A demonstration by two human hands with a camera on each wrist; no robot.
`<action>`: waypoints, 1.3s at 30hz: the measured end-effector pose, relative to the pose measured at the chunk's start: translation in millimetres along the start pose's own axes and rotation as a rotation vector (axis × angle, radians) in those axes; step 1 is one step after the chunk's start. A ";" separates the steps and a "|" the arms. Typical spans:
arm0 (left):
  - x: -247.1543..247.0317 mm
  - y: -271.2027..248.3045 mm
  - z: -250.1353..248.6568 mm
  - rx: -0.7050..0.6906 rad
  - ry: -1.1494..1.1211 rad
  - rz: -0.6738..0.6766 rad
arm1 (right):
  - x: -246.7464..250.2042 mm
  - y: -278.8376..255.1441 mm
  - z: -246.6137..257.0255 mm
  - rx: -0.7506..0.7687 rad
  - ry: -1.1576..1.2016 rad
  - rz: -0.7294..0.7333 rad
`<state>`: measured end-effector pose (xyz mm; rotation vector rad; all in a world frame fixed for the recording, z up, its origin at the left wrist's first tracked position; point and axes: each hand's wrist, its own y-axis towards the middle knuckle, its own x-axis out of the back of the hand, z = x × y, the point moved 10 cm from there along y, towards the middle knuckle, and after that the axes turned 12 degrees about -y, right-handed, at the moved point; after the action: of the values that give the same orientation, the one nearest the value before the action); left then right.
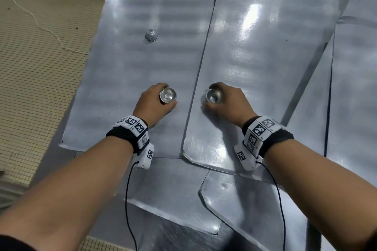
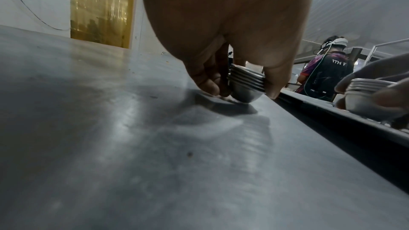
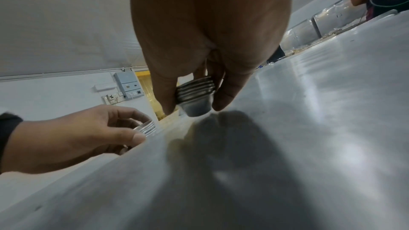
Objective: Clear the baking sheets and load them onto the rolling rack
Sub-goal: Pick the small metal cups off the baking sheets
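Two long metal baking sheets lie side by side, the left sheet (image 1: 126, 63) and the right sheet (image 1: 265, 71). My left hand (image 1: 157, 100) grips a nested stack of small metal cups (image 1: 167, 96) just above the left sheet; the stack (image 2: 245, 85) shows several rims in the left wrist view. My right hand (image 1: 226, 101) grips a second stack of cups (image 1: 213, 96) over the right sheet, its bottom cup (image 3: 196, 97) a little off the metal. One single cup (image 1: 151, 35) stands upside down farther up the left sheet.
More baking sheets overlap at the front (image 1: 255, 210) and the right (image 1: 359, 87). A tiled floor (image 1: 36, 67) with a white cord runs along the left. Another person (image 2: 325, 74) stands beyond the table. A yellow strip curtain (image 2: 101, 10) hangs at the far wall.
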<state>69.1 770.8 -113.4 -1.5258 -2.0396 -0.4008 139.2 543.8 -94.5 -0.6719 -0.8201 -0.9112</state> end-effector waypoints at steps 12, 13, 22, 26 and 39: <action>26.6 30.0 3.5 0.103 0.022 -0.057 | -9.5 45.5 -9.3 0.026 0.105 0.058; 33.4 37.6 3.6 0.103 0.029 -0.077 | -11.3 46.1 -10.6 0.023 0.118 0.066; 79.7 130.2 8.7 0.128 0.180 -0.100 | -16.8 49.8 -12.3 0.019 0.140 0.077; 73.5 163.9 15.5 0.142 0.246 -0.004 | -18.3 49.1 -13.7 -0.003 0.133 0.080; 59.2 224.7 29.6 0.139 0.229 0.009 | -20.8 47.7 -15.4 -0.077 0.119 0.082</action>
<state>262.6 902.5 -122.1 -1.3412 -1.8427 -0.4017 178.3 562.0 -127.4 -0.7062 -0.6498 -0.9032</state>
